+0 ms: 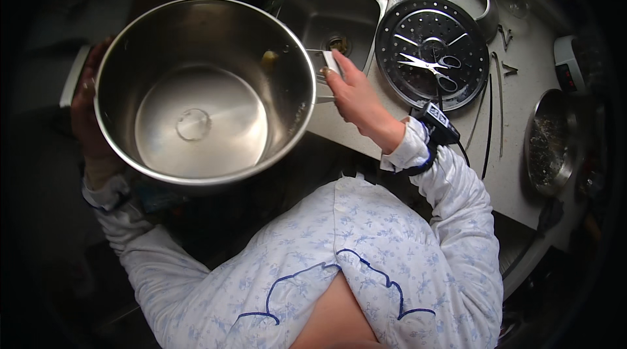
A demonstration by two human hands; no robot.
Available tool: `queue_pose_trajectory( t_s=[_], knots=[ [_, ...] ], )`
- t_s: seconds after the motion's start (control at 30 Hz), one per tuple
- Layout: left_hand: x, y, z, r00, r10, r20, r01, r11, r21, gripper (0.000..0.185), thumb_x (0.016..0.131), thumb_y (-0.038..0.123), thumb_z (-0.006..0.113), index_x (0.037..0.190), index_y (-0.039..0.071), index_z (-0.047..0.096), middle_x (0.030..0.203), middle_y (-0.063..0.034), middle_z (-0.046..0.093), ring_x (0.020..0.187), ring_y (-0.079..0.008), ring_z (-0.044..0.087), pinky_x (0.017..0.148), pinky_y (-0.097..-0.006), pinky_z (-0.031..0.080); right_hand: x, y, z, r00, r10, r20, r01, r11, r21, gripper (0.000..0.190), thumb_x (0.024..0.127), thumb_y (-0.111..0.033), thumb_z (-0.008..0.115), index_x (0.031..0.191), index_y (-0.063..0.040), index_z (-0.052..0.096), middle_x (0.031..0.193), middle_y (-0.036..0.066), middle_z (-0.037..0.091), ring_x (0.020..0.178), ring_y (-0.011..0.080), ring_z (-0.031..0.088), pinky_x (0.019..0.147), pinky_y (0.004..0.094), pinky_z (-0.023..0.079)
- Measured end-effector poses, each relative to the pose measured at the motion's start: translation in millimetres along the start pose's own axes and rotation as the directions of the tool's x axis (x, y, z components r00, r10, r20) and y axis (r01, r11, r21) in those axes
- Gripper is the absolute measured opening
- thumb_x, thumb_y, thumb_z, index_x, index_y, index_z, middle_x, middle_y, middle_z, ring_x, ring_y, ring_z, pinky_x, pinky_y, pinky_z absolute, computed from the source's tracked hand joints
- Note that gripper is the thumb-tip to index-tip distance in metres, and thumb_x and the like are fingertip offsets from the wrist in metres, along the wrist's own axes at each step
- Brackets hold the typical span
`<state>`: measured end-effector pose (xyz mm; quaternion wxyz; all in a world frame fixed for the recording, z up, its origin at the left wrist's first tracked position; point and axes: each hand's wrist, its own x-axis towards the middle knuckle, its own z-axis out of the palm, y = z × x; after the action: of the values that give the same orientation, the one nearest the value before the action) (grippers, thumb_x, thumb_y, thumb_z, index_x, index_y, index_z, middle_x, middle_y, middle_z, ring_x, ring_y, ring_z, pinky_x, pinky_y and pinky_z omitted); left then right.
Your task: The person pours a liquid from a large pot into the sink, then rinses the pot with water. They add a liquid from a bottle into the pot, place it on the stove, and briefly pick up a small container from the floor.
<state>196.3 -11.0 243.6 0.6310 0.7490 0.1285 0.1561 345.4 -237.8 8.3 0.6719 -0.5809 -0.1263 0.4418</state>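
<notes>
A large, deep stainless steel pot is held up before me, its open mouth facing me. My right hand grips the white-topped side handle on its right. On the left, my left hand supports the pot's side, between the wall and the other handle; its fingers are dark and partly hidden. A small yellowish spot shows on the inner wall; whether it is food or a reflection, I cannot tell. A faint ring marks the pot's floor.
Behind the pot is a steel sink with scraps at its drain. Scissors lie on a perforated dark steamer tray, beside a glass-topped lid. Thin rods and a dirty metal bowl sit on the counter.
</notes>
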Motion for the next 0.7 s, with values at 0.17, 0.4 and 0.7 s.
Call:
queue_pose_trajectory(
  t_s=[0.17, 0.4, 0.7],
  knots=[
    [-66, -31, -18, 0.996, 0.081, 0.023, -0.073, 0.969, -0.238, 0.051, 0.083, 0.026, 0.042, 0.124, -0.002, 0.032, 0.129, -0.0177, 0.036, 0.118, -0.0273, 0.038, 0.098, -0.0373, 0.034, -31, 14, 6, 0.964, -0.239, -0.12, 0.205, 0.948, -0.244, 0.049, 0.087, -0.023, 0.047, 0.13, -0.004, 0.032, 0.05, 0.004, 0.046, 0.037, 0.0114, 0.041, 0.036, 0.0284, 0.034],
    [-113, -93, -40, 0.977, 0.168, -0.128, -0.211, 0.796, -0.568, 0.039, 0.083, 0.018, 0.041, 0.116, -0.003, 0.042, 0.12, -0.0168, 0.045, 0.114, -0.0246, 0.042, 0.098, -0.0345, 0.031, -56, 23, -2, 0.958, -0.271, -0.094, 0.238, 0.935, -0.264, 0.054, 0.088, -0.026, 0.047, 0.133, -0.004, 0.026, 0.049, -0.002, 0.04, 0.038, 0.0063, 0.039, 0.034, 0.0219, 0.032],
    [-126, -66, -21, 0.959, 0.083, -0.27, -0.212, 0.844, -0.493, 0.039, 0.079, 0.015, 0.043, 0.113, -0.003, 0.043, 0.108, -0.0154, 0.051, 0.095, -0.0217, 0.053, 0.083, -0.0321, 0.043, -71, 35, -6, 0.986, 0.02, 0.165, 0.002, 0.991, -0.132, 0.062, 0.089, -0.035, 0.047, 0.135, -0.007, 0.017, 0.073, 0.004, 0.054, 0.058, 0.0104, 0.053, 0.05, 0.0217, 0.044]
  ],
)
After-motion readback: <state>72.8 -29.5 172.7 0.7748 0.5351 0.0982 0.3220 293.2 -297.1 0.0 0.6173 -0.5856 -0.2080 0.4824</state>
